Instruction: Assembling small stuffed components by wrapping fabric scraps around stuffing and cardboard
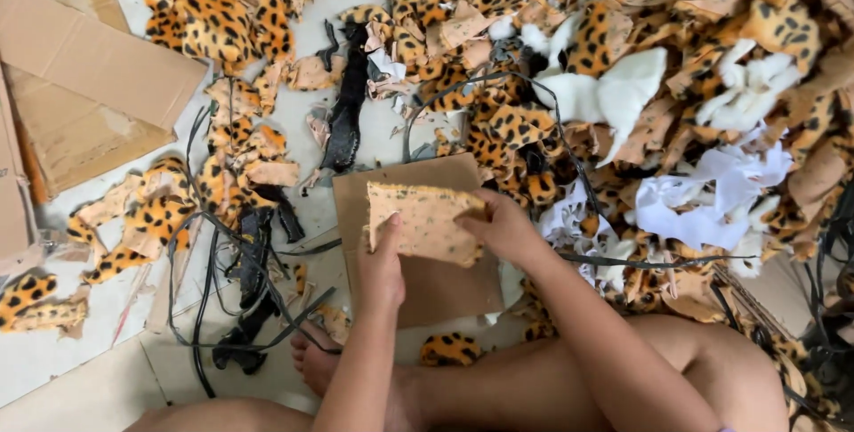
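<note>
We pinch the tan fabric piece [425, 223] between left hand [381, 265] and right hand [503, 226], backing side up, above the cardboard sheet [445, 285] on the floor [80, 370]. Leopard-print scraps [623, 85] lie heaped just beyond, within reach.

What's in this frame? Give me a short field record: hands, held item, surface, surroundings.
left hand: grips the lower left edge of the fabric piece
right hand: pinches its right edge
fabric piece: tan backing side up, roughly rectangular, held over the cardboard sheet
cardboard sheet: brown, flat on the floor beneath the hands
leopard-print scraps: large heap to the right and above
white fabric: pieces mixed into the heap
black straps: loose on the floor to the left
flattened boxes: upper left
</note>
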